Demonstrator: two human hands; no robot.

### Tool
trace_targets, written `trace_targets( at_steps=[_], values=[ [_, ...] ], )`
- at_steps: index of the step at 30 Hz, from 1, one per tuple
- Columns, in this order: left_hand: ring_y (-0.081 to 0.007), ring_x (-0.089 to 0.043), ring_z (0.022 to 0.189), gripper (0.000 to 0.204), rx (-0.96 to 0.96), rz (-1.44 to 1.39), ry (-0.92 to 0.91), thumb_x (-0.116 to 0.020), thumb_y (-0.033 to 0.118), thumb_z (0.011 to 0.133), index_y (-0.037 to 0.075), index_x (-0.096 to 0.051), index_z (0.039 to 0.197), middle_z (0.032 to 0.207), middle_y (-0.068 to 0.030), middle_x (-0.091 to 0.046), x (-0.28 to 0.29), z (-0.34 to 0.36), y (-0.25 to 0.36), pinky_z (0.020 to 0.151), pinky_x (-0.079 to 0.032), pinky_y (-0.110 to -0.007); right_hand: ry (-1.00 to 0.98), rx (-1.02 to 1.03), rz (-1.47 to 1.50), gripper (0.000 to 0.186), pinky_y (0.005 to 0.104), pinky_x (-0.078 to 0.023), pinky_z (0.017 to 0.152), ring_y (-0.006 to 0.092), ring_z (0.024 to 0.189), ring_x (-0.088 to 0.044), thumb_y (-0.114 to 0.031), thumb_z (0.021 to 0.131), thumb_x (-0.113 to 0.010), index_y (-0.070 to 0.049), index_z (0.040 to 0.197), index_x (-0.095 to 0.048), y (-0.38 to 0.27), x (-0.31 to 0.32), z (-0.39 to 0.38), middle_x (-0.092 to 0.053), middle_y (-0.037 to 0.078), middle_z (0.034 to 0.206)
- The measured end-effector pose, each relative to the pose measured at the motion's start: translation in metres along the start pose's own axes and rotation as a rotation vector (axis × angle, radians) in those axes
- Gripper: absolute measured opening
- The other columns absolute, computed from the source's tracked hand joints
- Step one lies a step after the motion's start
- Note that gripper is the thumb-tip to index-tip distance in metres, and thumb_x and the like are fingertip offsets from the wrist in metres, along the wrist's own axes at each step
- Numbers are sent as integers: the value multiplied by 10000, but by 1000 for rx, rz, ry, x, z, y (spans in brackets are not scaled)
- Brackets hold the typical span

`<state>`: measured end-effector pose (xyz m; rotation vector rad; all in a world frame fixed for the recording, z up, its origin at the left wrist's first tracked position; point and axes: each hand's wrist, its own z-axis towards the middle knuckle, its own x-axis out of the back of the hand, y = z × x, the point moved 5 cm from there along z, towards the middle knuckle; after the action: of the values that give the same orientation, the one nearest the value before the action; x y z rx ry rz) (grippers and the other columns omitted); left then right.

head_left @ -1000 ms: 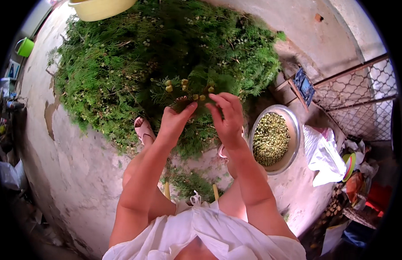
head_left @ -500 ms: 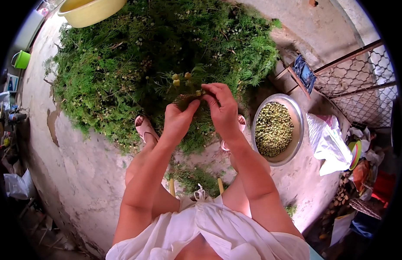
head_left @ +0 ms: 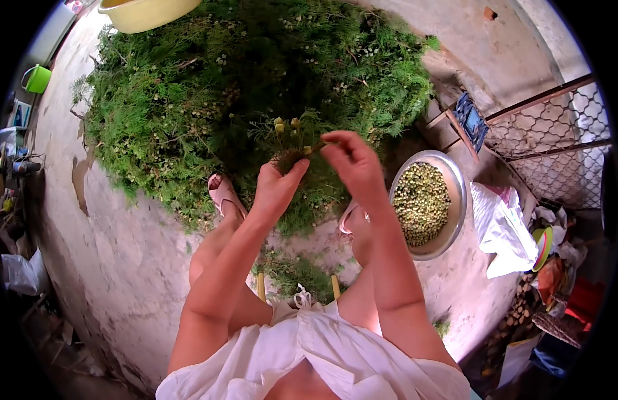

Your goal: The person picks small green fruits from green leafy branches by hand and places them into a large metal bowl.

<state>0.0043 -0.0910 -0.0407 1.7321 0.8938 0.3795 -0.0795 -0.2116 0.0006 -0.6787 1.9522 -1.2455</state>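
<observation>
Near the middle, my left hand [head_left: 276, 183] grips a green sprig [head_left: 286, 137] with small yellowish cones [head_left: 279, 125] standing out above my thumb. Just to its right, my right hand [head_left: 354, 167] is slightly blurred, its fingers loosely curled and apart beside the sprig, with nothing visible between them. A large pile of leafy green cuttings [head_left: 142, 113], dotted with pale cones, lies under and beyond my hands. At the right, a steel basin [head_left: 460, 203] holds many small green-yellow cones [head_left: 421, 203].
My sandaled feet [head_left: 226, 193] stand at the pile's edge. A yellow tub [head_left: 149, 13] is at top left, a green bucket [head_left: 37, 79] at far left. On the right are a wire-mesh gate [head_left: 549, 133], a blue object on a wooden frame [head_left: 470, 120] and white sacks [head_left: 499, 223].
My right hand moved in to the sprig and pinched at it, and now has pulled slightly rightward with its fingers loosened. My left hand keeps its grip, shifting only slightly.
</observation>
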Motion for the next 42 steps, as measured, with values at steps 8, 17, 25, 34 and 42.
trace_targets(
  at_steps=[8, 17, 25, 34, 42],
  values=[
    [-50, -463, 682, 163, -79, -16, -43, -535, 99, 840, -9, -589, 949, 790, 13, -589, -6, -2, 1, 586, -390, -213, 9, 462, -605, 163, 250, -409, 583, 122, 668, -510, -90, 764, -631, -24, 908, -598, 8, -15, 7, -544, 43, 755],
    [-49, -464, 704, 182, -115, 80, 19, -533, 115, 836, -19, -590, 944, 811, 4, -588, -2, -6, 6, 612, -393, -233, 343, 220, 56, 198, 205, -355, 500, 60, 594, -428, -254, 862, -538, -59, 877, -505, -1, 39, 25, -494, 6, 707],
    [-52, -458, 703, 216, 63, -122, 59, -568, 188, 809, 20, -608, 941, 806, 23, -572, 13, 1, 1, 612, -376, -228, 97, -42, 610, 114, 241, -412, 527, 121, 687, -519, -159, 861, -493, -61, 908, -528, 7, 27, 18, -551, 36, 809],
    [-58, -455, 715, 212, -121, -13, 2, -515, 65, 769, -2, -578, 959, 779, 21, -554, -5, -6, 19, 622, -391, -230, 16, 247, -379, 391, 192, -298, 467, 25, 535, -342, -207, 787, -654, -95, 1136, -519, 3, -2, 15, -439, -40, 646],
    [-52, -454, 683, 184, -82, 2, -2, -559, 105, 802, -2, -576, 952, 768, 28, -557, -5, -6, 12, 585, -383, -221, 16, 246, -413, 286, 190, -355, 534, 35, 620, -413, -159, 800, -631, -36, 990, -456, 14, -7, 14, -487, -22, 710]
  ],
)
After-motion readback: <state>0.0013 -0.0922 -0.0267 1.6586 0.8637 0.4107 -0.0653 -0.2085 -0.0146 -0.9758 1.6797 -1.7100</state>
